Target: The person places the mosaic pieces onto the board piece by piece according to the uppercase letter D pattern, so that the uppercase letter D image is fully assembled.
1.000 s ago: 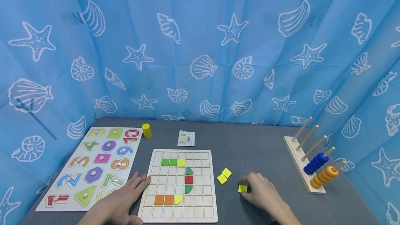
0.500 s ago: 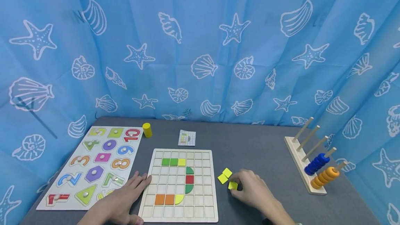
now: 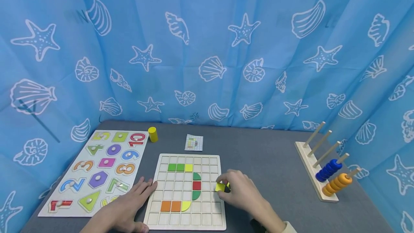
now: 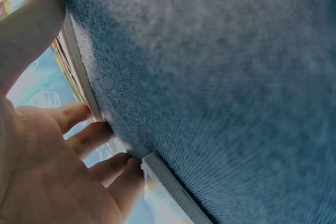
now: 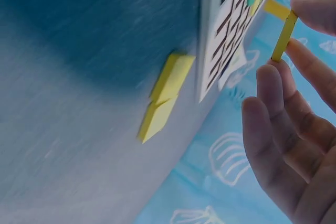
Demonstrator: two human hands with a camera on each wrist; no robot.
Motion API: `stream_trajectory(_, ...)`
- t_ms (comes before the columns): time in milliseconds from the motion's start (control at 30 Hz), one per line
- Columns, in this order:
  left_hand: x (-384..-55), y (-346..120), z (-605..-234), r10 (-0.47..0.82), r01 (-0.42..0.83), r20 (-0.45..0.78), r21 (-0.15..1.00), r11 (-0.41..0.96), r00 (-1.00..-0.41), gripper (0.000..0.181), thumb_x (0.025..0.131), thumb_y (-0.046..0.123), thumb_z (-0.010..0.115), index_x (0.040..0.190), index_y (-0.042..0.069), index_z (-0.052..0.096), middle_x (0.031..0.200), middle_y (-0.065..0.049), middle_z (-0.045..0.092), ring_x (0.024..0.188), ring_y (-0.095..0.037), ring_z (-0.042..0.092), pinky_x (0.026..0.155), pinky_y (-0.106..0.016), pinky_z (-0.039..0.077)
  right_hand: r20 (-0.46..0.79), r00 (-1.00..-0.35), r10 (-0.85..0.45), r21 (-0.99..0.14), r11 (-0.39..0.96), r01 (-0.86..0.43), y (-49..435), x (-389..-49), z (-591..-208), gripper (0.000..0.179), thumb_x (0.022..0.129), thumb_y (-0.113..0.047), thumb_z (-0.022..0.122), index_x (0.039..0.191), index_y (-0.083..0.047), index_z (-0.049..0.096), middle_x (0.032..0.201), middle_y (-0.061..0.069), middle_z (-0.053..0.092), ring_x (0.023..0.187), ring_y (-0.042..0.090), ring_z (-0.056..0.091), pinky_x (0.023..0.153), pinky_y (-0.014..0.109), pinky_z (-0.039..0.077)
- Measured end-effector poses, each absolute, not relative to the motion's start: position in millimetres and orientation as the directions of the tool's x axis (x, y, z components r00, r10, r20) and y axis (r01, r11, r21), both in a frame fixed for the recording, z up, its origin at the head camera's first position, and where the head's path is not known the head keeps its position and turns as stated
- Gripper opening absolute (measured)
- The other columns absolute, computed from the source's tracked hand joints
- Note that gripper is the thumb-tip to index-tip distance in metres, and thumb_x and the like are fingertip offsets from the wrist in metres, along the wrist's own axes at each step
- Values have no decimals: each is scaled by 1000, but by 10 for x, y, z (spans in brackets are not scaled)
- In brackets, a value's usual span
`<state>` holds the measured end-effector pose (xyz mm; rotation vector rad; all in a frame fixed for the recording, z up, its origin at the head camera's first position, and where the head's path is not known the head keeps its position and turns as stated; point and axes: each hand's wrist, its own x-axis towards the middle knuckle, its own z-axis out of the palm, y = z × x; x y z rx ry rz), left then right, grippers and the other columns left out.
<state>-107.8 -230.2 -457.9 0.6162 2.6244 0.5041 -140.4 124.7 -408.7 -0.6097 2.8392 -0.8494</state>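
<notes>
A wooden grid board [image 3: 169, 186] lies in the middle of the head view. In one row sit two green squares [image 3: 176, 167] and a yellow square [image 3: 188, 167]. A red square [image 3: 196, 185] stands between two green rounded tiles; nearer lie two orange squares [image 3: 170, 206] and a yellow rounded tile [image 3: 185, 206]. My left hand [image 3: 127, 204] rests spread at the board's left edge. Over the right edge, my right hand [image 3: 242, 191] pinches a yellow square tile [image 5: 284, 36] between thumb and fingers. Two more yellow tiles [image 5: 165, 98] lie on the table, mostly hidden behind that hand in the head view.
Behind the board lie a small pattern card [image 3: 194, 143] and a yellow cylinder [image 3: 153, 135]. A number and shape puzzle [image 3: 76, 170] covers the left side. On the right stands a peg rack [image 3: 308, 161] with blue and orange beads. A blue curtain [image 3: 207, 46] hangs behind the table.
My right hand has moved left from the table, past the two loose yellow tiles, to the board's right edge with its yellow tile. The left hand stays put.
</notes>
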Motion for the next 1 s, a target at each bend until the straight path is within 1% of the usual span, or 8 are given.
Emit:
stream_trajectory(100, -1079, -2297, -4580, 479, 338, -294, 421, 842, -827, 119, 68, 58, 87, 159, 7, 31, 166, -22, 30, 154, -55, 20, 111, -72, 36, 6, -902, -433, -548, 753, -365, 1143, -1422, -4074, 22, 77, -9, 81, 98, -4, 80, 85, 3, 67, 62, 9, 48, 49, 22, 37)
stream_trajectory(333, -1070, -2304, -4584, 496, 356, -277, 429, 830, -823, 119, 69, 59, 87, 159, 5, 31, 165, -24, 31, 153, -56, 21, 110, -73, 36, 45, -865, -500, -546, 713, -441, 901, -1427, -4100, 21, 77, -8, 80, 97, -6, 81, 84, 1, 70, 69, 4, 51, 53, 19, 39)
stream_trajectory(533, -1071, -2310, -4592, 497, 363, -271, 420, 832, -825, 119, 68, 60, 87, 159, 5, 31, 165, -24, 32, 153, -56, 21, 109, -73, 36, 54, -854, -517, -537, 706, -461, 690, -1420, -4109, 21, 77, -11, 81, 98, -9, 82, 85, -2, 71, 73, 5, 58, 55, 18, 42)
stream_trajectory(733, -1066, -2317, -4584, 496, 359, -273, 424, 831, -824, 119, 69, 59, 87, 159, 5, 31, 165, -25, 31, 153, -56, 21, 109, -73, 36, 24, -839, -543, -523, 709, -474, 461, -1417, -4138, 23, 77, -16, 84, 100, -11, 81, 81, -4, 67, 67, 1, 50, 54, 17, 42)
stream_trajectory(900, -1067, -2326, -4585, 500, 368, -266, 420, 830, -824, 120, 69, 62, 85, 159, 6, 30, 165, -25, 32, 152, -57, 21, 109, -73, 37, 21, -824, -567, -504, 706, -498, 247, -1406, -4200, 25, 75, -18, 85, 99, -14, 82, 87, -4, 72, 73, -1, 57, 57, 16, 44)
stream_trajectory(1000, -1071, -2328, -4586, 507, 376, -266, 418, 827, -820, 120, 70, 64, 83, 159, 5, 30, 164, -24, 32, 152, -57, 22, 108, -73, 38, 20, -816, -578, -498, 702, -510, 141, -1396, -4237, 24, 75, -20, 84, 98, -15, 82, 87, -5, 73, 75, -1, 58, 58, 14, 44)
